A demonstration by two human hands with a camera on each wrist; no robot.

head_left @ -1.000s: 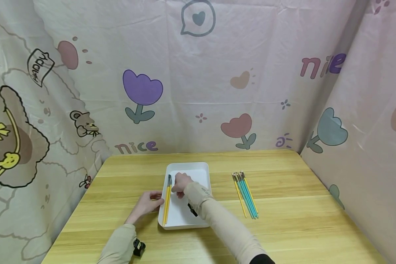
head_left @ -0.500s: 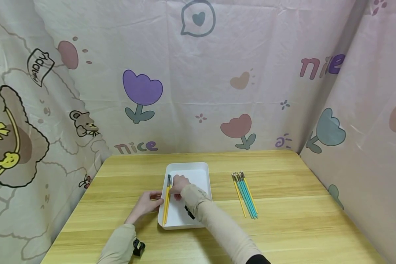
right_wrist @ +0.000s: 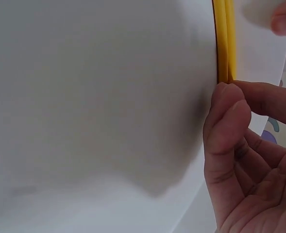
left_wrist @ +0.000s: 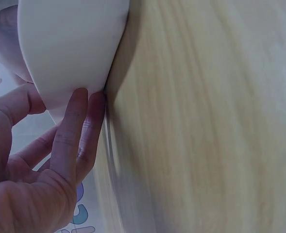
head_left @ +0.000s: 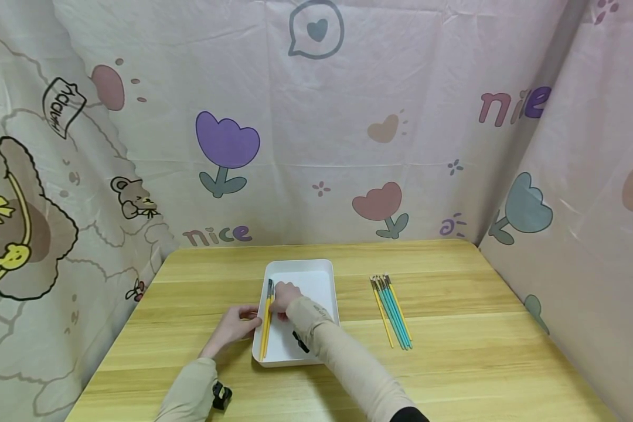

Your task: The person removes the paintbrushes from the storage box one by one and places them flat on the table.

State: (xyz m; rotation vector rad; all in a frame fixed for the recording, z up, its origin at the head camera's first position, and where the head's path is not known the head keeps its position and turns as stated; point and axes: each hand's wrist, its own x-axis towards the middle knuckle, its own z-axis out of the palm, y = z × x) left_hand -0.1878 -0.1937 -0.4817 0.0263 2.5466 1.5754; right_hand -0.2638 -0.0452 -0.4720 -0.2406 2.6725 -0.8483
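Observation:
A white tray (head_left: 313,276) lies on the wooden table. Two yellow-handled paintbrushes (head_left: 266,333) rest side by side along its left inner wall, dark bristles toward the far end. My left hand (head_left: 234,326) holds the tray's left side, fingers against the outer wall and thumb at the rim. My right hand (head_left: 283,299) reaches into the tray from the right. In the right wrist view, its fingertips pinch the yellow handles of the paintbrushes (right_wrist: 224,46), hiding part of them. The left wrist view shows the fingertips pressed on the tray wall (left_wrist: 77,43).
To the right of the tray, several yellow and teal paintbrushes (head_left: 394,313) lie together on the table (head_left: 480,351). A patterned curtain (head_left: 306,129) hangs behind the table and along both sides.
My right hand has moved slightly left inside the tray, from beside the paintbrushes onto them. The left hand and the tray have stayed in place.

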